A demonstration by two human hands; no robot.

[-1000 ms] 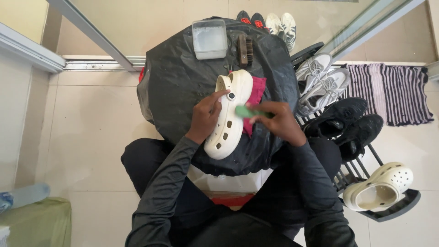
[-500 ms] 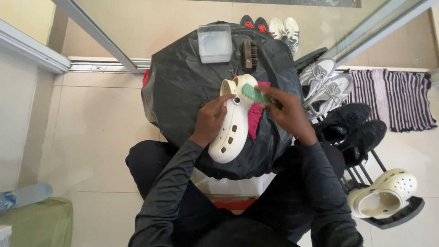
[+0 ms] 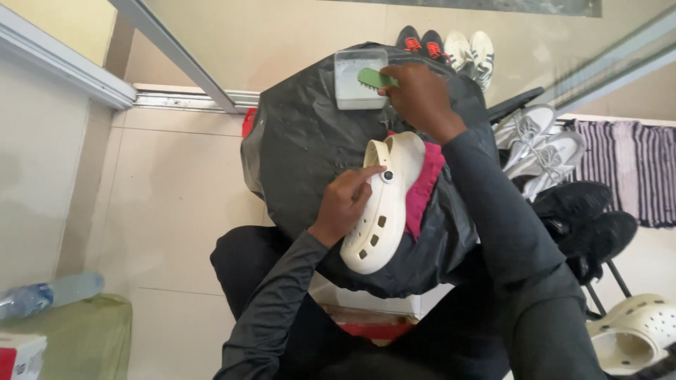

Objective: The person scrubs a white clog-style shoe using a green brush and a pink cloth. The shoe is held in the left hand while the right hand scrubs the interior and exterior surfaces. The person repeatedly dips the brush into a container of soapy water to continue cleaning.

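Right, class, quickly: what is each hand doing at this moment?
Left hand: closed, holding the cream foam clog.
Right hand: closed, holding the green plastic brush at the clear tub.

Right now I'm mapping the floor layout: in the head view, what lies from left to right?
Water bottle → left hand → cream clog → pink cloth → grey sneakers → striped rug.
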